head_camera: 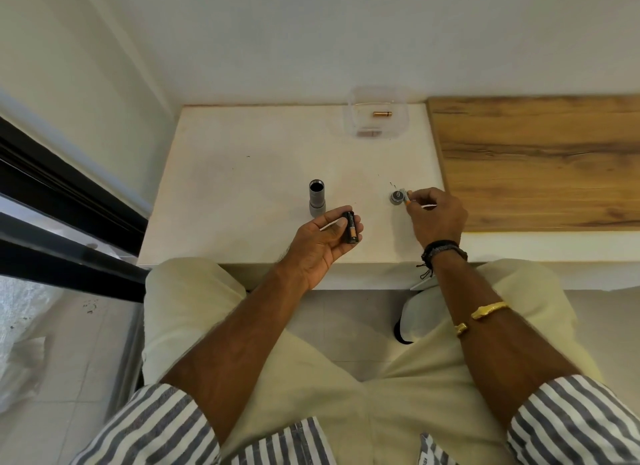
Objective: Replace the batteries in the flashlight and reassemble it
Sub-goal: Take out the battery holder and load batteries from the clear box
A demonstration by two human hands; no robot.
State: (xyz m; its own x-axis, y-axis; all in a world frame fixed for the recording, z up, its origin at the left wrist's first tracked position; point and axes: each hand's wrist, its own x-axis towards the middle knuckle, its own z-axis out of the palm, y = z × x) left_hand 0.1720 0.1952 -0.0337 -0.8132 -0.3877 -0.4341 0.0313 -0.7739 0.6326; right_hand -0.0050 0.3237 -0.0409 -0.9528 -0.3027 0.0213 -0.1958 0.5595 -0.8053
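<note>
Flashlight body: the grey metal flashlight tube stands upright on the white tabletop, open end up. It is just beyond the left hand and nothing touches it.
Left hand: the left hand lies palm up, its fingers curled round a black cylindrical battery holder with a copper-coloured end.
Right hand: the right hand pinches a small grey battery with an orange tip at its fingertips, right beside the round dark end cap lying on the table.
Step in hand: this looks like loading fresh cells. I would check each cell's polarity against the holder and seat it fully. The tube should be steadied before anything slides in.
Clear box: the transparent plastic container sits at the far edge of the table. It holds one copper-coloured battery. A second, reddish cylinder lies near its front wall, too blurred to identify.
</note>
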